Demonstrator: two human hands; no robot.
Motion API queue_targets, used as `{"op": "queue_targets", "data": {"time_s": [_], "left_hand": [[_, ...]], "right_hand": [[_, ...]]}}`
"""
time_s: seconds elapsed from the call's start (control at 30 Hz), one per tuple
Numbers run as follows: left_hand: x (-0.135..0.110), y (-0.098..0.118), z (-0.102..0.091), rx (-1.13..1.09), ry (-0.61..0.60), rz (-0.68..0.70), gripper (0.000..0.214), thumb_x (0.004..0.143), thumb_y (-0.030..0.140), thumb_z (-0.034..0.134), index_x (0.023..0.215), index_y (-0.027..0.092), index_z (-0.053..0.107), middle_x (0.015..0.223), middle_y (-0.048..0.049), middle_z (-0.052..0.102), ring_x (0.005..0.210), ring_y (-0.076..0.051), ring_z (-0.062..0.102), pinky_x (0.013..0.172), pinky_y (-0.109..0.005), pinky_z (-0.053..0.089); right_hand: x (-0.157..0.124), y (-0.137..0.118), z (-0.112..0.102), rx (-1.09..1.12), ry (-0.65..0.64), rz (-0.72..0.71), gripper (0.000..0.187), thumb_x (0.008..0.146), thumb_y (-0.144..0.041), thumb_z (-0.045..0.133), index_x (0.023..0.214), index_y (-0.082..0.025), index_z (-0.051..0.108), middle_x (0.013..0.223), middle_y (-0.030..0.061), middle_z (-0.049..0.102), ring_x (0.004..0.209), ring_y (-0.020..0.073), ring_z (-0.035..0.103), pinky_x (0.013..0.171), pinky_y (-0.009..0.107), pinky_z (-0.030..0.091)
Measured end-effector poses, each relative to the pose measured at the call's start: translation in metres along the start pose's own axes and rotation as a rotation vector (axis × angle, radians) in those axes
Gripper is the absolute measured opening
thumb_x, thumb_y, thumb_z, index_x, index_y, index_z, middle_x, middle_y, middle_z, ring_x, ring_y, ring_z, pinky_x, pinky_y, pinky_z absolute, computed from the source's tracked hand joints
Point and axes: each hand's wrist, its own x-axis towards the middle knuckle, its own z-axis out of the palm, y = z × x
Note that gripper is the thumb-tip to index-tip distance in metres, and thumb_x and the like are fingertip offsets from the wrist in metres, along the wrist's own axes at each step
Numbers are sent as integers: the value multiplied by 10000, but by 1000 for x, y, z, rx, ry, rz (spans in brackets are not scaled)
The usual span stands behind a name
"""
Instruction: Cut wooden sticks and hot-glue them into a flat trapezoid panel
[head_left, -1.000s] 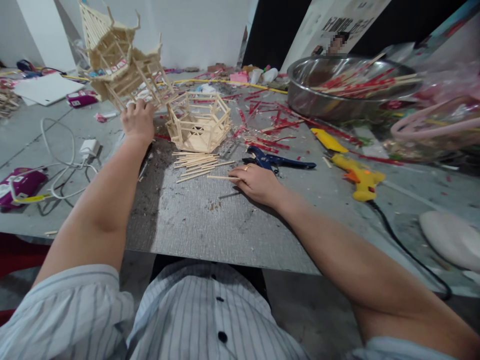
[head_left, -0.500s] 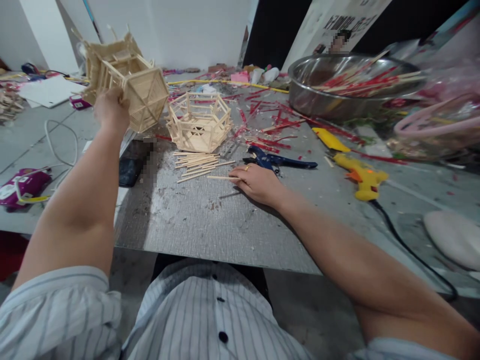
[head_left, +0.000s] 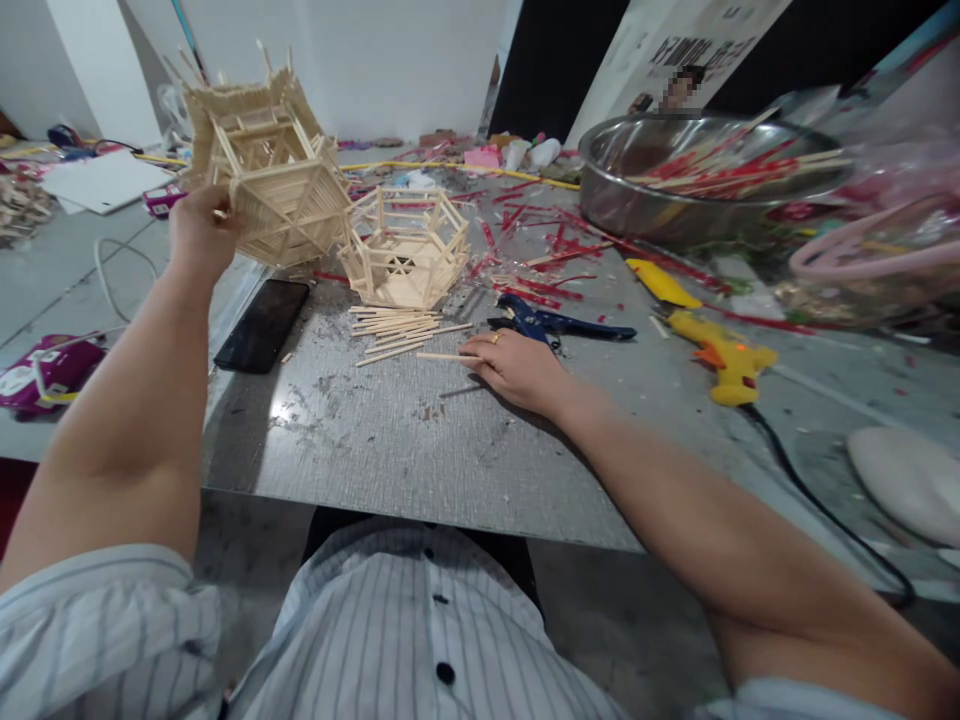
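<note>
My left hand (head_left: 201, 232) is closed on the edge of a wooden stick model (head_left: 289, 210), a many-sided frame with a slatted base, held tilted above the table at the left. To its right stands a smaller six-sided stick frame (head_left: 405, 285). Loose wooden sticks (head_left: 394, 330) lie in a pile in front of that frame. My right hand (head_left: 514, 368) rests on the table with its fingers closed on one thin wooden stick (head_left: 442, 357), which points left. Just beyond the right hand lie dark blue cutters (head_left: 555, 322).
A black phone (head_left: 262, 325) lies below the left hand. At the right are a yellow glue gun (head_left: 724, 350) with a black cable and a steel basin (head_left: 675, 205) of red-wrapped sticks. Red wrapper scraps (head_left: 551, 250) litter the back. A purple box (head_left: 52, 375) sits far left.
My left hand has shifted slightly left, and the stick model has turned, showing more of its slatted base. More of the phone shows. My right hand stays in place.
</note>
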Motion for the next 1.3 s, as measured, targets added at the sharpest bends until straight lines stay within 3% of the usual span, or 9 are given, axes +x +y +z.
{"op": "queue_targets", "data": {"time_s": [0.23, 0.43, 0.57, 0.67, 0.9, 1.13, 1.23, 1.3], "left_hand": [[-18, 2, -4, -47, 48, 24, 155, 664, 149, 668, 808, 206, 676, 852, 43, 687, 777, -137, 497, 872, -329, 466], [-31, 2, -4, 104, 25, 91, 163, 790, 176, 583, 918, 183, 685, 933, 24, 703, 798, -124, 503, 789, -275, 446], [-50, 25, 2, 253, 8, 85, 134, 831, 134, 572, 920, 168, 666, 999, -5, 691, 872, -134, 519, 855, -283, 432], [-65, 47, 9, 296, -55, 112, 215, 942, 204, 488, 1030, 183, 683, 1120, -30, 672, 940, -160, 536, 859, -311, 434], [-76, 75, 29, 339, -79, 83, 280, 975, 174, 462, 1171, 182, 661, 1285, -102, 624, 1066, -266, 532, 885, -472, 465], [-63, 70, 46, 319, -36, 18, 348, 921, 59, 526, 1229, 185, 627, 1322, -95, 598, 1144, -289, 532, 948, -553, 455], [-50, 55, 45, 243, 60, -17, 309, 855, 3, 559, 1099, 174, 638, 1232, -65, 616, 1028, -247, 532, 941, -515, 446], [-40, 41, 44, 154, 147, -29, 267, 811, -21, 587, 996, 170, 618, 1120, -34, 629, 921, -195, 483, 914, -432, 438]], "right_hand": [[0, -3, -1, -18, -28, 15, 357, 1007, -221, 463, 1221, -163, 742, 1297, 116, 709, 1122, 256, 649, 954, 379, 520], [1, -2, -1, -20, -31, 7, 348, 1004, -221, 478, 1213, -152, 748, 1282, 119, 717, 1122, 273, 656, 948, 388, 528], [1, 0, 3, -20, 16, -17, 331, 995, -213, 492, 1185, -162, 758, 1252, 121, 729, 1096, 264, 666, 927, 379, 533], [0, 3, 5, -17, 39, -37, 329, 999, -226, 486, 1166, -165, 763, 1235, 117, 736, 1080, 250, 667, 919, 362, 531], [0, 7, 8, -11, 63, -73, 331, 997, -233, 482, 1156, -162, 763, 1221, 120, 740, 1066, 242, 666, 919, 360, 527], [0, 5, 7, -12, 46, -58, 332, 990, -218, 484, 1152, -151, 765, 1232, 127, 736, 1055, 260, 670, 910, 380, 537], [0, 5, 7, -18, 50, -62, 325, 990, -220, 487, 1148, -159, 764, 1237, 123, 734, 1049, 251, 669, 910, 369, 533], [0, 5, 7, -22, 52, -60, 319, 988, -222, 493, 1145, -166, 765, 1238, 119, 733, 1043, 249, 669, 903, 366, 532]]}}
